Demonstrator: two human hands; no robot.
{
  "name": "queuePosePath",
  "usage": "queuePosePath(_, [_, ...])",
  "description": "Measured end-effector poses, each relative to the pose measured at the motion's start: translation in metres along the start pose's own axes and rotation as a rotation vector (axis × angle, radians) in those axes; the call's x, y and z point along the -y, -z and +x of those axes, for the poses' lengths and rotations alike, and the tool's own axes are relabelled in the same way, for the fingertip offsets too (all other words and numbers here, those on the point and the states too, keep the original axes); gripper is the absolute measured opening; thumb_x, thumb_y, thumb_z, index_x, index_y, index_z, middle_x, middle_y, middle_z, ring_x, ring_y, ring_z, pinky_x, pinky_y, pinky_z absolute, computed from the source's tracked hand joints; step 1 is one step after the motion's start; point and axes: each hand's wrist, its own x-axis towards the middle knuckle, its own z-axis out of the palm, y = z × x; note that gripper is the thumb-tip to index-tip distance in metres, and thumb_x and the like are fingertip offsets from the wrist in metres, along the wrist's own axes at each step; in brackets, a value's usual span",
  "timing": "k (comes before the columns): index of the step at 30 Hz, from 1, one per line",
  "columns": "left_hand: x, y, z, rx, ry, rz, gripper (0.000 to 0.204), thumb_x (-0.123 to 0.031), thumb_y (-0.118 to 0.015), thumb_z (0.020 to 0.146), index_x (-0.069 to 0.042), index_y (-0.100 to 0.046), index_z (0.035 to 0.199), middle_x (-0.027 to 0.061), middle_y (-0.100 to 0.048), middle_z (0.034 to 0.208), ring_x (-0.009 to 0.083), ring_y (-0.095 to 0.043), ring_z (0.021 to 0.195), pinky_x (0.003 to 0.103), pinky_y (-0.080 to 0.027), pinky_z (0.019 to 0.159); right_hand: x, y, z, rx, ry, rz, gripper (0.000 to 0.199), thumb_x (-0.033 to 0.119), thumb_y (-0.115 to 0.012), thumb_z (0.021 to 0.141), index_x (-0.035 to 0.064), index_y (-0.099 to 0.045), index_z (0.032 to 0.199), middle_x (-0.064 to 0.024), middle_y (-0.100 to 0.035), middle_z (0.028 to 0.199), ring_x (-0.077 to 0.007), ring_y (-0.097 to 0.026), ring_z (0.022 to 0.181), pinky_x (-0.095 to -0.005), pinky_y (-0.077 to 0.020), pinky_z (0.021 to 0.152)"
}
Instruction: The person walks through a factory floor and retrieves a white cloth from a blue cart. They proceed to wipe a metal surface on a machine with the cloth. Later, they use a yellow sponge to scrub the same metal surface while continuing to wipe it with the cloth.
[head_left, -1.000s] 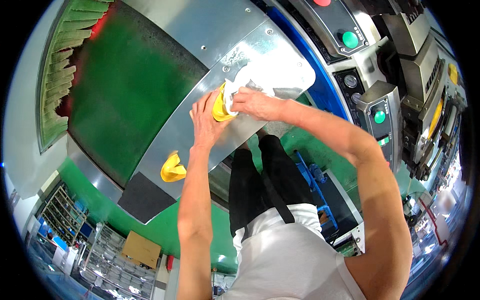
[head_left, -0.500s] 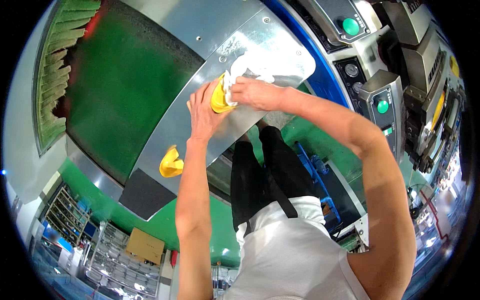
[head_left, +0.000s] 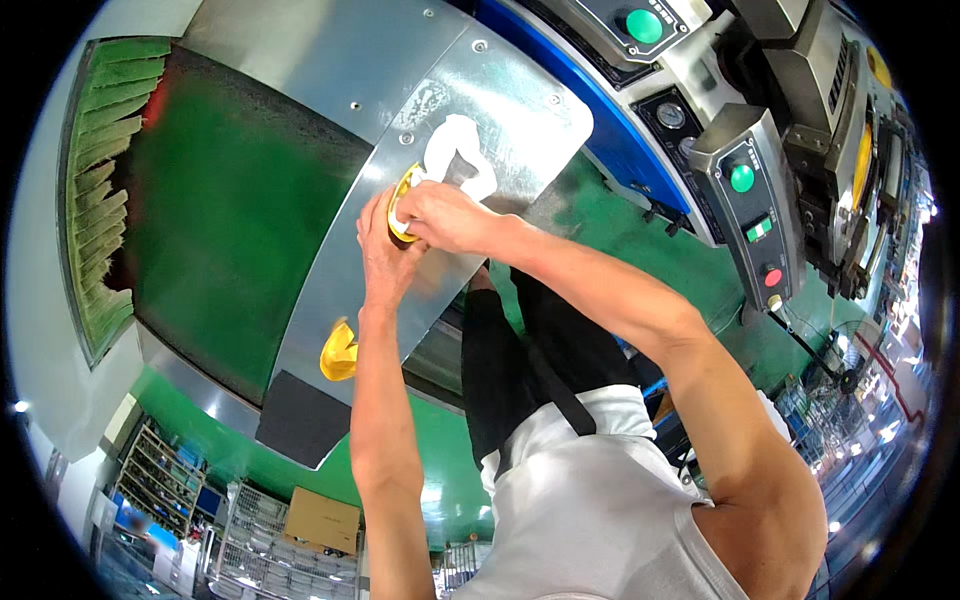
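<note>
My left hand (head_left: 383, 258) is wrapped round the outer side of a yellow cup-shaped piece (head_left: 405, 184), which looks like part of a shoe upper. My right hand (head_left: 448, 215) has its fingers closed inside the opening, pressing on a white soft piece (head_left: 400, 216) that lines the yellow one. Both hands are just above the metal table (head_left: 505, 140). Beyond them, white curved pieces (head_left: 450, 140) lie loosely on the metal. A second yellow piece (head_left: 340, 352) rests on the table left of my left forearm.
A green conveyor belt (head_left: 235, 220) runs along the left, entering an opening with green strip curtains (head_left: 105, 180). A dark pad (head_left: 305, 418) covers the near table corner. Machines with a button panel (head_left: 748, 190) stand at right. A cardboard box (head_left: 322, 520) is behind at left.
The yellow piece has tilted, and my right fingers have moved deeper into its opening with the white piece. The view has shifted, and the loose white pieces show more fully.
</note>
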Motion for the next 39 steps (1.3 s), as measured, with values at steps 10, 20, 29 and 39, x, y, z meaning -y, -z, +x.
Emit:
queuePosePath(10, [0.015,-0.018,-0.006,-0.133,-0.03,0.014,0.084,-0.021,-0.086,0.075,-0.003,-0.045,0.147,0.0174,-0.048,0.143,0.0404,-0.045,0.131,0.049,-0.035,0.112,0.01,-0.045,0.012,-0.524,-0.327,-0.052,0.015,0.007,-0.066,0.082,-0.0035,-0.059,0.089,-0.0244,-0.063,0.09,-0.0445,-0.063,0.088,-0.0518,-0.0512,0.081])
queuePosePath(20, [-0.003,-0.022,-0.015,-0.139,0.015,-0.009,0.088,-0.025,-0.089,0.073,-0.003,-0.044,0.147,0.0199,-0.047,0.142,0.0398,-0.044,0.132,0.049,-0.034,0.114,-0.009,-0.023,0.01,-0.642,-0.413,-0.007,0.013,0.005,-0.063,0.085,-0.0042,-0.058,0.092,-0.0259,-0.063,0.088,-0.0435,-0.063,0.09,-0.0509,-0.0509,0.082])
queuePosePath(29, [0.02,-0.041,-0.017,-0.298,-0.073,0.08,0.074,-0.007,-0.077,0.079,-0.004,-0.046,0.146,0.0204,-0.054,0.138,0.0404,-0.049,0.125,0.049,-0.037,0.107,-0.006,-0.043,-0.009,-0.198,0.023,-0.242,0.014,0.008,-0.068,0.072,0.0007,-0.066,0.084,-0.0156,-0.064,0.089,-0.0368,-0.062,0.093,-0.0441,-0.0503,0.086])
queuePosePath(39, [-0.01,-0.009,-0.013,-0.115,0.054,0.029,0.092,-0.024,-0.092,0.067,-0.007,-0.048,0.146,0.0146,-0.052,0.142,0.036,-0.048,0.129,0.048,-0.036,0.111,-0.031,0.05,0.023,0.385,0.417,-0.389,0.013,0.008,-0.068,0.076,0.0027,-0.07,0.088,-0.0188,-0.069,0.088,-0.038,-0.067,0.088,-0.0468,-0.0526,0.08])
